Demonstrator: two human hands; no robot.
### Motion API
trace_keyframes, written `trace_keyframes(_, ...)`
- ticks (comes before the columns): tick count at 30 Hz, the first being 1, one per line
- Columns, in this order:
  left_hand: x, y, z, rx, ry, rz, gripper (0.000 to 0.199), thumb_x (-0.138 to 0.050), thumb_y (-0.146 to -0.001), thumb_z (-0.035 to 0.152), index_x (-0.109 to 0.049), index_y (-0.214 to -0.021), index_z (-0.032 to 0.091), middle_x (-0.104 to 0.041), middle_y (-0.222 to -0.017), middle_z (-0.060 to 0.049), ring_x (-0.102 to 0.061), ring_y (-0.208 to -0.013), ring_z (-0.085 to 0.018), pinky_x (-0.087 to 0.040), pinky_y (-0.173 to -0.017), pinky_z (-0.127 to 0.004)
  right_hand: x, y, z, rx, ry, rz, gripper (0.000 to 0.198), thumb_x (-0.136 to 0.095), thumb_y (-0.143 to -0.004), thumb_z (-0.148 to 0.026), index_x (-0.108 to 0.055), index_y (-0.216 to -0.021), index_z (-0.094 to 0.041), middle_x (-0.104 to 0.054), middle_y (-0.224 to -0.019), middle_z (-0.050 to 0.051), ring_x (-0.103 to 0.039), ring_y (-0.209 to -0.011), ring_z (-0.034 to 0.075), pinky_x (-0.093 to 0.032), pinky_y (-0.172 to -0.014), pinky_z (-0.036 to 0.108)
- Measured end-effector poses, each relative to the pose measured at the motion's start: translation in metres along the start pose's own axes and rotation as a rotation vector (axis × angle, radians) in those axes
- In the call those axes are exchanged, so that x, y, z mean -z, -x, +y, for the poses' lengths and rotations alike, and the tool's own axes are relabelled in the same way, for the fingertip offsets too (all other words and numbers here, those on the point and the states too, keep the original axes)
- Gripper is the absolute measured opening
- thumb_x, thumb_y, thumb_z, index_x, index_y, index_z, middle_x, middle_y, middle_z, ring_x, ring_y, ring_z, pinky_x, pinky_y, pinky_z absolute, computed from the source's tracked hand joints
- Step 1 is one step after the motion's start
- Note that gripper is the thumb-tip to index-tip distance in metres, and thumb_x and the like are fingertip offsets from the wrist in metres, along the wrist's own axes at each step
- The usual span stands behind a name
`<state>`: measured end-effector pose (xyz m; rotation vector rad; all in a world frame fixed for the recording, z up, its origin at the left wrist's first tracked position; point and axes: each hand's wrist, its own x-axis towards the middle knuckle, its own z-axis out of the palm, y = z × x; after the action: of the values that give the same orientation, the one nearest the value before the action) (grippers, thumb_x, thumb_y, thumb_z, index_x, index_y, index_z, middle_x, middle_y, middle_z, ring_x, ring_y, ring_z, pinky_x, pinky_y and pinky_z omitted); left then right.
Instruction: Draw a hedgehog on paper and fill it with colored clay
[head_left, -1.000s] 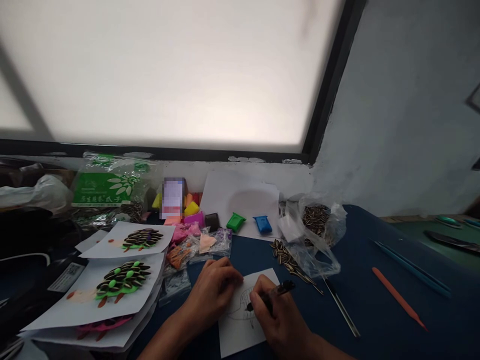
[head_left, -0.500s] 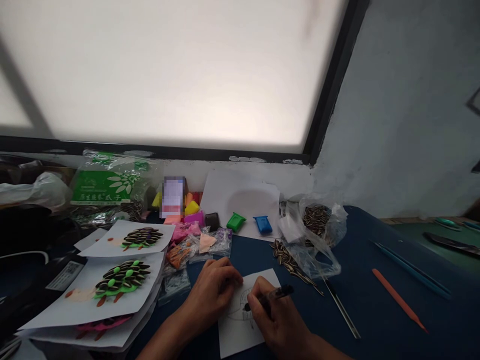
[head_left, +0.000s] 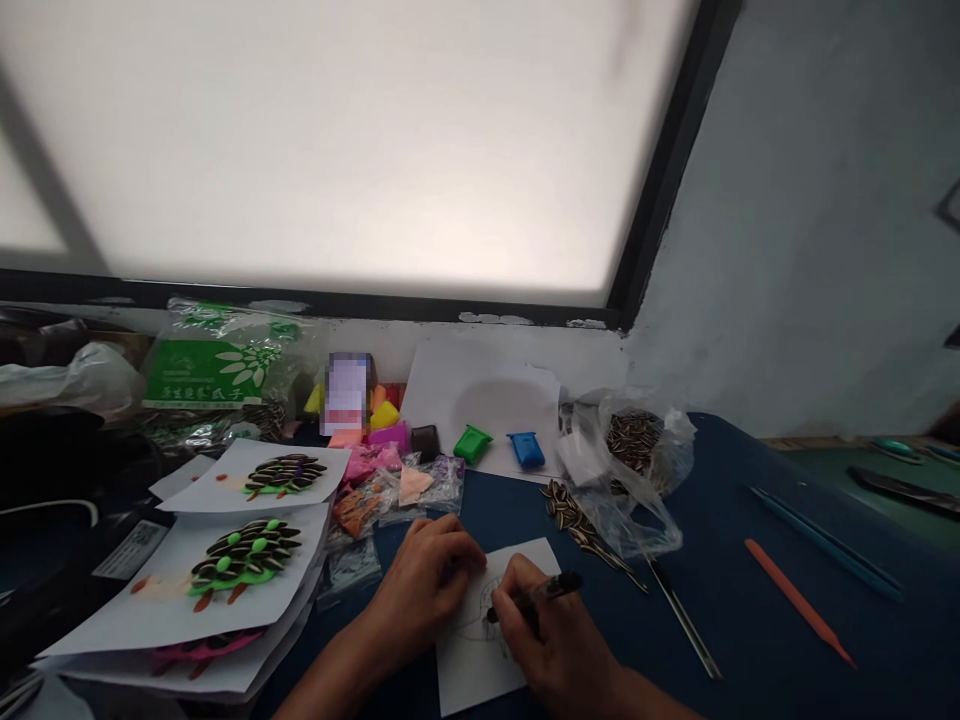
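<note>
A small white sheet of paper [head_left: 480,685] lies on the dark blue table, with a pencil-like line drawing of a rounded shape partly covered by my hands. My left hand [head_left: 431,570], fingers curled, holds down the sheet's left edge. In my right hand [head_left: 544,625] is a black marker pen [head_left: 562,585], its tip touching the drawing. Left of my hands, white cards [head_left: 300,590] carry hedgehog-like figures made of sunflower seeds and coloured clay. A loose pile of sunflower seeds [head_left: 574,515] lies beyond the sheet.
Behind stand green [head_left: 472,444] and blue clay packets [head_left: 526,449], a plastic bag of seeds [head_left: 634,445] and a phone [head_left: 346,395]. To the right lie a clear-barrelled pen [head_left: 686,620], an orange clay tool [head_left: 799,600] and blue tweezers [head_left: 825,540]. A green seed bag [head_left: 210,370] stands back left.
The marker tip has shifted very slightly left over the drawing with my right hand. My left hand stays in place on the paper.
</note>
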<state>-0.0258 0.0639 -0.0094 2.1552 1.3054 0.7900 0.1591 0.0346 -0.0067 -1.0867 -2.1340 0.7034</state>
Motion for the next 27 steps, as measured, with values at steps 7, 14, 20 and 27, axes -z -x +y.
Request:
trace_keyframes(7, -0.0013, 0.0003, -0.0005, -0.001, -0.008, 0.019, 0.026, -0.051, -0.083, 0.007, -0.074, -0.084, 0.019, -0.066, -0.086, -0.006, -0.056, -0.083, -0.024, -0.043, -0.076, -0.035, 0.0004, 0.0002, -0.0020, -0.006, 0.006, 0.014, 0.020, -0.036, -0.097, -0.027, -0.039, -0.078, -0.024, -0.041, -0.059, -0.006, -0.043, -0.048, 0.012, -0.029, -0.047, 0.024)
trace_keyframes(14, -0.0016, -0.0004, -0.0016, -0.003, -0.012, 0.010, 0.026, -0.052, -0.082, 0.006, -0.073, -0.083, 0.020, -0.066, -0.085, -0.005, -0.057, -0.082, -0.023, -0.043, -0.076, -0.035, -0.0003, -0.0006, -0.0004, -0.012, 0.008, -0.010, 0.021, -0.036, -0.097, -0.028, -0.036, -0.076, -0.025, -0.040, -0.059, -0.005, -0.043, -0.050, 0.013, -0.030, -0.048, 0.024)
trace_keyframes(20, -0.0002, 0.0000, -0.0008, -0.003, -0.010, -0.002, 0.026, -0.051, -0.082, 0.006, -0.073, -0.083, 0.019, -0.066, -0.086, -0.006, -0.057, -0.083, -0.024, -0.043, -0.076, -0.035, -0.0007, -0.0003, 0.0000, 0.005, 0.019, 0.015, 0.020, -0.036, -0.097, -0.028, -0.038, -0.077, -0.024, -0.040, -0.059, -0.006, -0.044, -0.049, 0.013, -0.029, -0.049, 0.024)
trace_keyframes(27, -0.0002, -0.0005, -0.0013, 0.008, -0.004, 0.001, 0.026, -0.051, -0.082, 0.009, -0.074, -0.083, 0.020, -0.067, -0.086, -0.005, -0.059, -0.084, -0.024, -0.044, -0.078, -0.036, -0.0004, 0.0002, 0.0007, 0.005, 0.032, 0.028, 0.020, -0.038, -0.096, -0.026, -0.040, -0.076, -0.024, -0.045, -0.060, -0.004, -0.046, -0.051, 0.013, -0.031, -0.049, 0.024)
